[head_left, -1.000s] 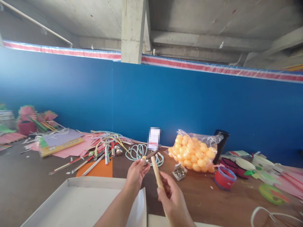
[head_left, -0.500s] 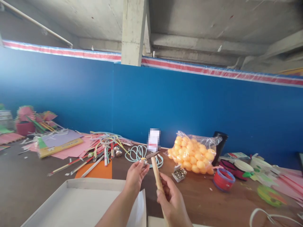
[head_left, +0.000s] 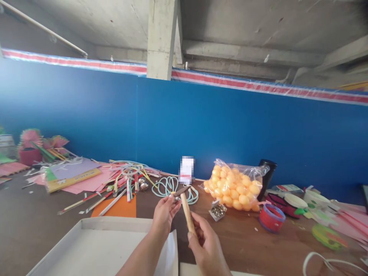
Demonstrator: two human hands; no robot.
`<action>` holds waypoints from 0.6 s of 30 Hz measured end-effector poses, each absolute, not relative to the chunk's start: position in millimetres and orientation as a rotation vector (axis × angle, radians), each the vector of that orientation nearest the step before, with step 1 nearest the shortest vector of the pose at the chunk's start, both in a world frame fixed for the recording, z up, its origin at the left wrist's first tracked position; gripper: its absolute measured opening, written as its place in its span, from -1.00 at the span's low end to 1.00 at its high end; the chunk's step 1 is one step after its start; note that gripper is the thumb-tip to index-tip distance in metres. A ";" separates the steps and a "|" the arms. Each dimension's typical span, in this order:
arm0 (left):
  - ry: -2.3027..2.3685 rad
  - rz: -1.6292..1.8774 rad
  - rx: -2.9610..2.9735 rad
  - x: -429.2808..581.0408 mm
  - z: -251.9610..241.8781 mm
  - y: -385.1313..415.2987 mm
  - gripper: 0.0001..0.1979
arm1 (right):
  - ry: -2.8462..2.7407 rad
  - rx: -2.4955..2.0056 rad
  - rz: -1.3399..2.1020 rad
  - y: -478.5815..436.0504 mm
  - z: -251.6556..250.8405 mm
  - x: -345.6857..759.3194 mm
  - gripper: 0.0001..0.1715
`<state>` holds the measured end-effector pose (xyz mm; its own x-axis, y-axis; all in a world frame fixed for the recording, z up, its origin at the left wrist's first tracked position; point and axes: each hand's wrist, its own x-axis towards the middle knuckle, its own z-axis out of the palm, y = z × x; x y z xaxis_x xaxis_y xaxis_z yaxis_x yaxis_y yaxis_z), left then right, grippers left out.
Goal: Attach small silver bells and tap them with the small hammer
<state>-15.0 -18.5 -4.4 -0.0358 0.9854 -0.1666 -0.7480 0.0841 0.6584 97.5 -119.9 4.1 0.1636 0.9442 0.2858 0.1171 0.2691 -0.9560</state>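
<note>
Between the fingers of my left hand (head_left: 163, 216) is a small ball studded with shiny metal tacks (head_left: 176, 199), with a bit of its orange surface showing. My right hand (head_left: 207, 243) is wrapped round the wooden handle of a hammer (head_left: 186, 212). The dark hammer head lies right at the top of the studded ball; I cannot tell whether they touch. A small open box of metal thumbtacks (head_left: 218, 211) sits to the right of the hammer. Behind it stands a clear bag of orange balls (head_left: 234, 188).
A white tray (head_left: 115, 221) lies at the front left. Farther back are several sticks and straws (head_left: 128, 188), studded balls (head_left: 143, 186) and coiled pale-blue tubing (head_left: 163, 188). A red tape roll (head_left: 271, 219) and a black cylinder (head_left: 266, 172) stand right. A blue partition (head_left: 201, 122) closes the back.
The hammer and my right hand have shifted slightly left, bringing the hammer head over the studded ball. My left hand has hardly moved.
</note>
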 end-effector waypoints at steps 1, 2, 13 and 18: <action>0.699 1.464 0.431 -15.0 -4.2 -18.6 -0.96 | -1.266 -1.144 0.817 -120.2 4.8 97.7 -0.45; 0.698 1.465 0.430 -15.0 -3.9 -18.6 -0.96 | -1.270 -1.144 0.810 -120.5 5.5 98.1 -0.45; 0.718 1.487 0.406 -14.9 -2.9 -18.2 -0.98 | -1.328 -1.142 0.714 -121.4 6.7 99.2 -0.47; 0.736 1.496 0.381 -14.9 -2.5 -17.9 -0.97 | -1.365 -1.136 0.742 -121.0 7.4 98.5 -0.50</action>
